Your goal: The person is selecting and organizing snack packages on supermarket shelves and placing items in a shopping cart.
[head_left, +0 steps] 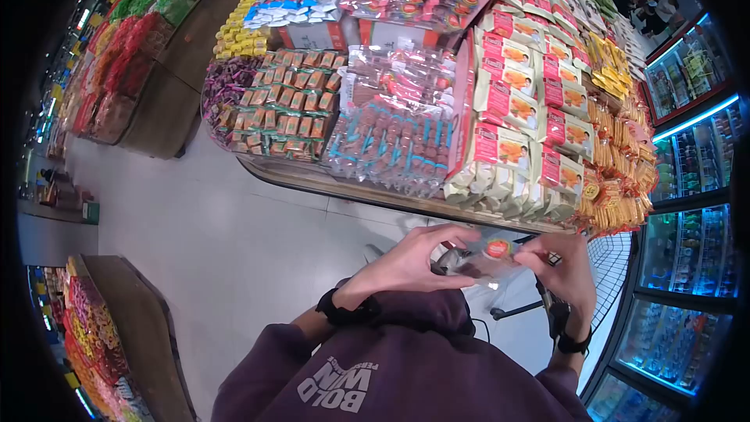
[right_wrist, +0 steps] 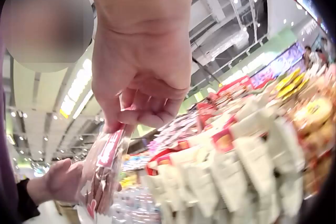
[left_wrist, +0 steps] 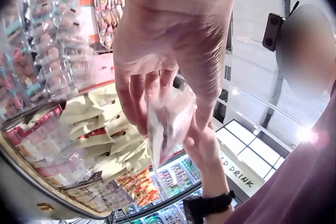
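A small clear plastic snack packet with a round red label and brown contents is held up in front of the purple sweatshirt. My right hand pinches its right end between thumb and curled fingers. In the right wrist view, the packet hangs below that hand's fingertips. My left hand is at the packet's other end, thumb and fingers spread apart in a wide C. The left wrist view shows the packet overlapping the gap between the left hand's thumb and its nearly straight fingers.
A display table edges close in front of the hands, with cream-and-red packs, clear bags of brown balls and small orange-brown packs. A wire cart stands at right, beside lit drink coolers.
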{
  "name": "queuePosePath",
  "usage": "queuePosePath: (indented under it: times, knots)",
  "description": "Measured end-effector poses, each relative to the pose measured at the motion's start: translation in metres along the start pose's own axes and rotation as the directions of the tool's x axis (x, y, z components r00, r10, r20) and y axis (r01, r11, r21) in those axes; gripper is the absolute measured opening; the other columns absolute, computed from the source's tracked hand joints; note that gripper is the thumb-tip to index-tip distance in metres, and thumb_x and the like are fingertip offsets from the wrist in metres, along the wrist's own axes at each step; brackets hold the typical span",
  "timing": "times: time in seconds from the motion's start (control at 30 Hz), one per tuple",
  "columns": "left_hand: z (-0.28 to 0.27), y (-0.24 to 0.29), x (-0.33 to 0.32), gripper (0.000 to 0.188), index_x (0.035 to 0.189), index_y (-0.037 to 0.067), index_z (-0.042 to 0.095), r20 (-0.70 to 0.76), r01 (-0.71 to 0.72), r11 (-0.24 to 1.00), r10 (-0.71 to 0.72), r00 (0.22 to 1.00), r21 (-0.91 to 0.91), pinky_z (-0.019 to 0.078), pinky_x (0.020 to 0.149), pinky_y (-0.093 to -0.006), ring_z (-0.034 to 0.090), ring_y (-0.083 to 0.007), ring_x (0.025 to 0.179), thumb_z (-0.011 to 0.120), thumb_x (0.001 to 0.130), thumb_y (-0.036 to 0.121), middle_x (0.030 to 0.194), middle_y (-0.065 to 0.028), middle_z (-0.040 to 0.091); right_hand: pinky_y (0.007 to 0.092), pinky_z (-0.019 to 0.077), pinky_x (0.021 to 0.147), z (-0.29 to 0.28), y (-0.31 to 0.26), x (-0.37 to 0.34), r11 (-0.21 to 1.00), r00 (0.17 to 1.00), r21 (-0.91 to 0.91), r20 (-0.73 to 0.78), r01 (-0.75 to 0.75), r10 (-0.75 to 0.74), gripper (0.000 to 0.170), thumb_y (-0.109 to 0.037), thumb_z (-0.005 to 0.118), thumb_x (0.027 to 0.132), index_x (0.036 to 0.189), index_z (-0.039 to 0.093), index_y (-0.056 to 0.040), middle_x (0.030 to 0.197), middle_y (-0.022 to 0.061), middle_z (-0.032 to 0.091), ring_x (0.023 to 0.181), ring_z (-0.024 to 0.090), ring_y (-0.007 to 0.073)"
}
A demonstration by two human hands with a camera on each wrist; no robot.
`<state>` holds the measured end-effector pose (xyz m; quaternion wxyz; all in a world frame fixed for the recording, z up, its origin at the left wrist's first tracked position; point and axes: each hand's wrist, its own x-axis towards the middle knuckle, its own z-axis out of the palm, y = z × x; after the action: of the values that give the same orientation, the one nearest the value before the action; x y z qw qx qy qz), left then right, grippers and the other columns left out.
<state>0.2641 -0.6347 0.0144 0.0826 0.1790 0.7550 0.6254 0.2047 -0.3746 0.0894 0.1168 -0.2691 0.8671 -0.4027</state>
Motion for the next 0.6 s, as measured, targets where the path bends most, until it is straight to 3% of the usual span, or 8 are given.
queuePosePath:
  times: [0.03, 0.1, 0.13, 0.17, 0.27, 0.3, 0.4, 0.6]
  knots:
    - [-0.011, -0.002, -0.008, 0.053, 0.127, 0.003, 0.063, -0.048, 0.017, 1.0, -0.017, 0.999, 0.0, 0.0549, 0.088, -0.0353, 0.07, -0.0205, 0.098, 0.085, 0.081, 0.019, 0.113, -0.0114, 0.071, 0.0251, 0.0457, 0.053, 0.018, -0.008, 0.02, 0.993, 0.995, 0.066, -0.031, 0.096, -0.094, 0.007, -0.009, 0.078, 0.087, 0.086, 0.076, -0.0028, 0.069, 0.0042, 0.069, 0.059, 0.06, 0.009]
    - [-0.03, -0.005, -0.025, 0.049, 0.123, 0.001, 0.065, -0.133, 0.057, 0.998, -0.058, 0.989, -0.009, 0.057, 0.079, -0.0327, 0.072, -0.0189, 0.086, 0.085, 0.081, 0.018, 0.102, -0.0118, 0.073, 0.023, 0.0438, 0.053, 0.048, -0.029, 0.059, 0.985, 0.999, 0.169, -0.029, 0.021, -0.016, 0.013, -0.01, 0.079, 0.088, 0.079, 0.074, -0.0014, 0.068, 0.0017, 0.068, 0.061, 0.06, 0.0049]
    - [-0.037, -0.009, -0.032, 0.041, 0.118, 0.0, 0.067, -0.217, 0.082, 0.99, -0.106, 0.97, -0.118, 0.0563, 0.073, -0.0283, 0.069, -0.0118, 0.078, 0.084, 0.083, 0.014, 0.089, -0.0081, 0.073, 0.0218, 0.0434, 0.054, 0.064, -0.032, 0.075, 0.969, 0.998, 0.243, -0.063, 0.039, -0.025, 0.01, -0.01, 0.078, 0.089, 0.088, 0.072, -0.0016, 0.07, 0.0004, 0.067, 0.063, 0.06, 0.0039]
    - [-0.045, -0.005, -0.037, 0.038, 0.12, 0.0, 0.067, -0.292, 0.041, 0.968, -0.115, 0.95, -0.248, 0.0553, 0.072, -0.0264, 0.067, -0.0073, 0.081, 0.081, 0.087, 0.011, 0.091, -0.0047, 0.073, 0.0206, 0.0431, 0.055, 0.08, -0.033, 0.089, 0.948, 0.995, 0.314, -0.098, 0.057, -0.028, 0.012, -0.01, 0.077, 0.09, 0.096, 0.071, -0.0017, 0.072, -0.0009, 0.067, 0.065, 0.06, 0.0029]
    - [-0.079, 0.005, -0.044, 0.034, 0.12, -0.002, 0.067, -0.336, 0.094, 0.873, -0.282, 0.899, -0.479, 0.0555, 0.068, -0.0243, 0.068, -0.007, 0.081, 0.078, 0.089, 0.007, 0.095, -0.0031, 0.073, 0.0202, 0.0463, 0.06, 0.127, -0.051, 0.12, 0.72, 0.974, 0.688, -0.212, 0.091, 0.08, 0.032, -0.012, 0.075, 0.093, 0.12, 0.059, -0.0036, 0.087, 0.0001, 0.069, 0.073, 0.061, 0.0041]
    - [-0.091, 0.008, -0.045, 0.034, 0.12, -0.002, 0.067, -0.355, 0.113, 0.865, -0.316, 0.88, -0.489, 0.0556, 0.067, -0.0239, 0.068, -0.0069, 0.082, 0.078, 0.089, 0.006, 0.096, -0.0037, 0.074, 0.0216, 0.0495, 0.068, 0.134, -0.06, 0.125, 0.681, 0.988, 0.732, -0.1, -0.009, 0.12, 0.045, -0.014, 0.073, 0.095, 0.131, 0.047, -0.0041, 0.102, 0.0025, 0.068, 0.084, 0.062, 0.0062]
    - [-0.117, 0.012, -0.038, 0.033, 0.119, -0.003, 0.067, -0.393, 0.131, 0.843, -0.374, 0.84, -0.522, 0.0559, 0.065, -0.0232, 0.069, -0.0073, 0.084, 0.078, 0.088, 0.003, 0.099, -0.0058, 0.074, 0.025, 0.0513, 0.08, 0.156, -0.068, 0.136, 0.62, 0.995, 0.782, -0.002, -0.061, 0.099, 0.037, -0.012, 0.074, 0.094, 0.123, 0.054, -0.0016, 0.105, 0.0044, 0.067, 0.092, 0.062, 0.0077]
    - [-0.137, -0.001, -0.014, 0.022, 0.112, -0.002, 0.07, -0.471, 0.104, 0.917, -0.293, 0.832, -0.386, 0.0543, 0.072, -0.0224, 0.067, -0.0058, 0.082, 0.075, 0.091, 0.004, 0.094, -0.0028, 0.073, 0.0234, 0.0518, 0.074, 0.159, -0.055, 0.165, 0.621, 0.998, 0.784, -0.049, 0.008, 0.049, 0.03, -0.012, 0.075, 0.093, 0.118, 0.061, -0.002, 0.105, 0.0032, 0.068, 0.091, 0.061, 0.0056]
